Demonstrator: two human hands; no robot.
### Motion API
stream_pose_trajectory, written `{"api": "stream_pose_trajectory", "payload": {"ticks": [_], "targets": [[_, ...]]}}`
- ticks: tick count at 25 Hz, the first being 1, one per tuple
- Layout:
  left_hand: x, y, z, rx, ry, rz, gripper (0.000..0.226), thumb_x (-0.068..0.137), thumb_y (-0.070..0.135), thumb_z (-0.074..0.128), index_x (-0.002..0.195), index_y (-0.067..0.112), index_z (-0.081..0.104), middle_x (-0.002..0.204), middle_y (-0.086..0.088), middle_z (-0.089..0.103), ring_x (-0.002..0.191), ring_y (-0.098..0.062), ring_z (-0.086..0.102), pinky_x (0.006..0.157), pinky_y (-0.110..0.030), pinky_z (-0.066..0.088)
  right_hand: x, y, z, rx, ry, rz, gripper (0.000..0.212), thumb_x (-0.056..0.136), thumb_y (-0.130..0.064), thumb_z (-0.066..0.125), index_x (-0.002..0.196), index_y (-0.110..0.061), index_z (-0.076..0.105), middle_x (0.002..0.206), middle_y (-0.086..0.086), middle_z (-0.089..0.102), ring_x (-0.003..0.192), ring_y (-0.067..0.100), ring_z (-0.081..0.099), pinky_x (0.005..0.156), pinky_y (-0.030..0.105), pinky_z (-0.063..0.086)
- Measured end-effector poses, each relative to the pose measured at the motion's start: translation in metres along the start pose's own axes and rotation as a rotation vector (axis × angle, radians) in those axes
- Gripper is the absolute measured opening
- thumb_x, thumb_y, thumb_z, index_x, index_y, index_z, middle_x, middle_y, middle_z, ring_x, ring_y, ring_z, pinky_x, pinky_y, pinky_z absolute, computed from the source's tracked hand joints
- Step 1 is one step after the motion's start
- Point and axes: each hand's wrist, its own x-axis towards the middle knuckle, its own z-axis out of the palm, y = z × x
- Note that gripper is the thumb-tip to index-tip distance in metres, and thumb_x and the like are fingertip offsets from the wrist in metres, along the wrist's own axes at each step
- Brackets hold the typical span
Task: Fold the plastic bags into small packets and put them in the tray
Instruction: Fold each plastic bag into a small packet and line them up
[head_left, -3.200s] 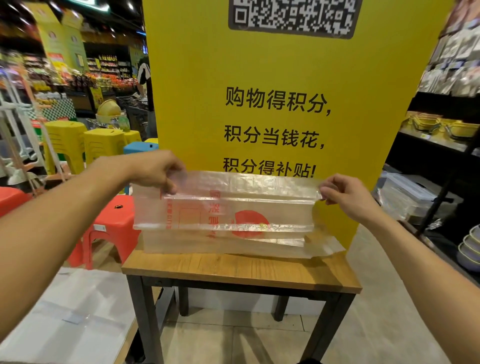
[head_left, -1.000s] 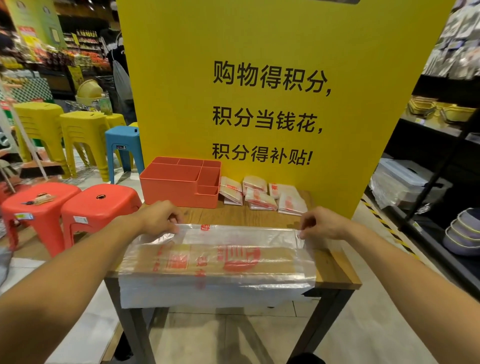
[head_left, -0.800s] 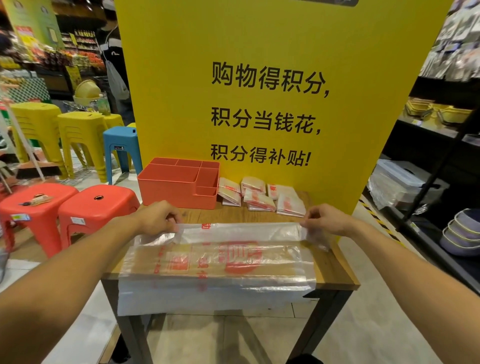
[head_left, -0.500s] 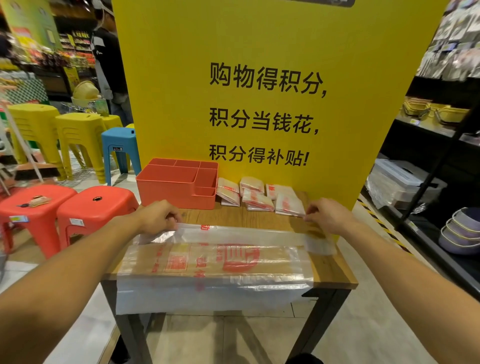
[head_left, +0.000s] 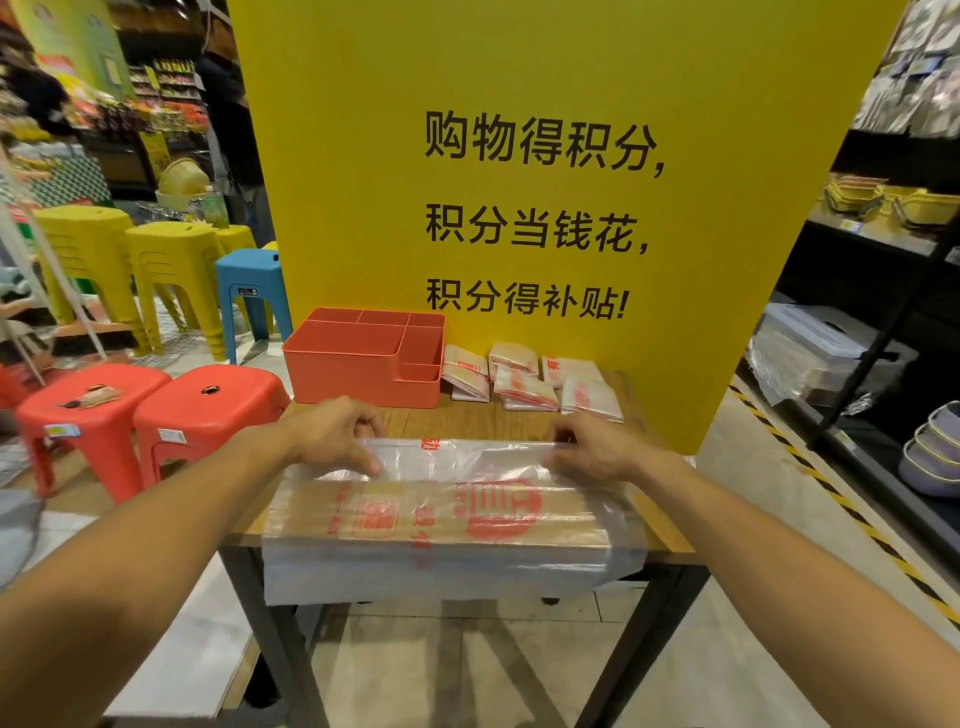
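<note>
**stool_fan:** Only the head cam here, looking down past both forearms. The plastic bag (head_left: 441, 514), clear with red print, lies spread across the wooden table (head_left: 498, 426). Its near edge droops over the table's front, and its right end bunches up a bit by the corner.

**bagfolder22:** Yep, and the person has both hands on the bag's far edge. The left hand (head_left: 337, 436) has its fingers curled and pinches that edge near the bag's left end. The right hand (head_left: 597, 449) grips the same edge toward the right end, with its fingers bent down over the plastic. The thumb is probably tucked under the film, but it's see-through and glary right there, so that part is hard to call.

**stool_fan:** Past the bag, at the back left of the table, sits the orange tray (head_left: 358, 374), split into several compartments. Just to the right of it, a cluster of folded packets (head_left: 524, 387) lies on the tabletop, right up by the big yellow sign (head_left: 519, 78).

**bagfolder22:** On the floor to the left are two red stools (head_left: 208, 400), a blue stool (head_left: 249, 280) and stacked yellow stools (head_left: 166, 260). On the right there are dark shelves (head_left: 883, 244) with stacked bowls (head_left: 935, 452) down low.
</note>
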Motion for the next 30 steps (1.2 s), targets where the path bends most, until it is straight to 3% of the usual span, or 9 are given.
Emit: {"api": "stream_pose_trajectory", "payload": {"ticks": [2,7,11,17,20,22,25,28,30], "targets": [[-0.003,0.004,0.002,0.104,-0.037,0.000,0.042,0.070,0.033,0.094,0.104,0.034,0.070,0.092,0.012,0.070,0.086,-0.011,0.062,0.065,-0.029,0.043,-0.001,0.000,-0.001,-0.012,0.063,-0.027,0.016,0.092,-0.038,0.075,0.093,-0.026,0.063,0.089,-0.004,0.067,0.085,0.021,0.062,0.069,0.035,0.046],[-0.005,0.003,0.000,0.242,0.094,0.008,0.024,0.078,0.039,0.083,0.085,0.035,0.061,0.084,0.014,0.068,0.083,-0.013,0.062,0.075,-0.043,0.055,-0.011,0.000,-0.008,-0.058,0.008,-0.018,0.032,0.074,-0.037,0.085,0.096,-0.032,0.062,0.095,-0.010,0.066,0.089,0.013,0.061,0.079,0.040,0.054],[-0.014,0.011,0.004,0.468,0.146,0.050,0.026,0.088,0.036,0.066,0.089,0.037,0.040,0.079,0.012,0.061,0.074,-0.013,0.059,0.069,-0.045,0.056,-0.018,-0.002,-0.006,-0.241,0.064,-0.041,0.026,0.078,-0.030,0.073,0.084,-0.035,0.048,0.090,-0.010,0.063,0.082,0.016,0.058,0.070,0.041,0.054],[-0.026,0.012,0.013,0.590,0.240,0.140,0.029,0.075,0.024,0.064,0.080,0.038,0.039,0.079,0.019,0.053,0.074,-0.004,0.050,0.068,-0.040,0.053,-0.036,-0.007,0.000,-0.368,0.169,-0.079,0.021,0.087,-0.026,0.064,0.081,-0.032,0.044,0.087,-0.010,0.061,0.080,0.019,0.057,0.068,0.039,0.053],[-0.028,0.011,0.013,0.392,0.128,0.077,0.024,0.076,0.040,0.077,0.081,0.035,0.054,0.084,0.017,0.060,0.079,-0.005,0.055,0.072,-0.037,0.053,-0.041,-0.004,0.002,-0.117,0.114,-0.014,0.022,0.083,-0.038,0.078,0.083,-0.032,0.057,0.090,-0.013,0.065,0.085,0.012,0.061,0.072,0.034,0.053],[-0.031,0.008,0.012,0.149,0.002,0.021,0.042,0.066,0.067,0.083,0.082,0.032,0.067,0.091,0.014,0.066,0.087,-0.008,0.059,0.077,-0.037,0.052,-0.044,0.001,0.001,0.029,0.051,-0.007,0.033,0.075,-0.057,0.082,0.087,-0.031,0.067,0.091,-0.013,0.069,0.088,0.008,0.064,0.076,0.035,0.054],[-0.034,0.003,0.015,0.065,-0.033,0.054,0.066,0.058,0.092,0.064,0.078,0.031,0.075,0.094,0.012,0.068,0.090,-0.010,0.062,0.080,-0.038,0.052,-0.050,0.005,0.003,0.057,0.045,-0.022,0.049,0.076,-0.078,0.066,0.092,-0.032,0.076,0.099,-0.016,0.071,0.094,0.006,0.063,0.082,0.035,0.054],[-0.038,0.003,0.018,0.154,-0.034,0.044,0.039,0.071,0.069,0.080,0.086,0.034,0.072,0.101,0.014,0.063,0.091,-0.009,0.062,0.078,-0.035,0.054,-0.056,-0.002,0.006,0.013,0.011,-0.009,0.030,0.083,-0.059,0.076,0.099,-0.034,0.072,0.108,-0.019,0.067,0.102,0.006,0.061,0.088,0.031,0.053],[-0.041,0.006,0.020,0.147,-0.032,0.026,0.037,0.073,0.053,0.088,0.097,0.039,0.065,0.105,0.017,0.060,0.093,-0.007,0.060,0.076,-0.029,0.050,-0.058,-0.008,0.008,-0.058,-0.024,-0.012,0.039,0.081,-0.051,0.081,0.114,-0.034,0.066,0.114,-0.018,0.062,0.104,0.007,0.059,0.089,0.028,0.051]]}}
